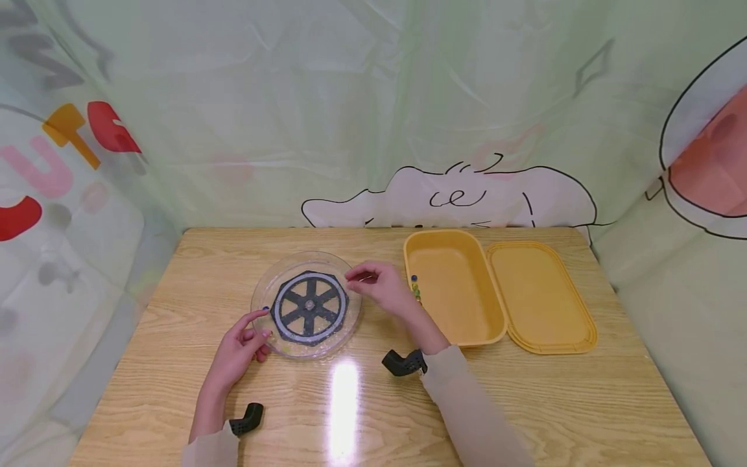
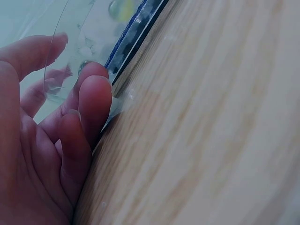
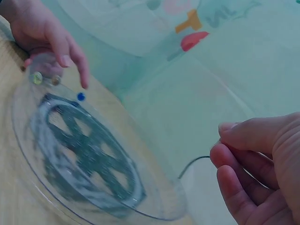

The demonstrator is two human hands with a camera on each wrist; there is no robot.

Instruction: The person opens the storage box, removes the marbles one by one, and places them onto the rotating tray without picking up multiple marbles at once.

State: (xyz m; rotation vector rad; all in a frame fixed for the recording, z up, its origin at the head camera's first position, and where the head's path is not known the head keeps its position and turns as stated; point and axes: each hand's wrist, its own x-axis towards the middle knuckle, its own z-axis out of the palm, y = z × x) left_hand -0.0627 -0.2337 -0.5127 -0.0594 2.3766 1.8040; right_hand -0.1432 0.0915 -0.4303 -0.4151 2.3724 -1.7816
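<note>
A clear round dish (image 1: pixel 355 324) stands on the table; a dark spoked wheel-like piece (image 1: pixel 310 333) lies in its middle. My left hand (image 1: pixel 238 353) holds the dish's near-left rim, index finger stretched by a blue marble (image 3: pixel 81 96). A yellow-green marble (image 3: pixel 37 78) and a brownish marble (image 3: pixel 56 79) lie near the thumb. My right hand (image 1: pixel 382 285) is raised beside the dish's right rim. In the right wrist view its thumb and fingertips (image 3: pixel 228 127) pinch together, with a small pale glint between them. What they pinch is mostly hidden.
To the right stands a yellow rectangular tub (image 1: pixel 498 327), with several marbles (image 1: pixel 416 290) along its left side. Its matching lid (image 1: pixel 545 298) lies flat alongside. A light patterned curtain (image 1: pixel 280 130) hangs behind the wooden table (image 1: pixel 525 408).
</note>
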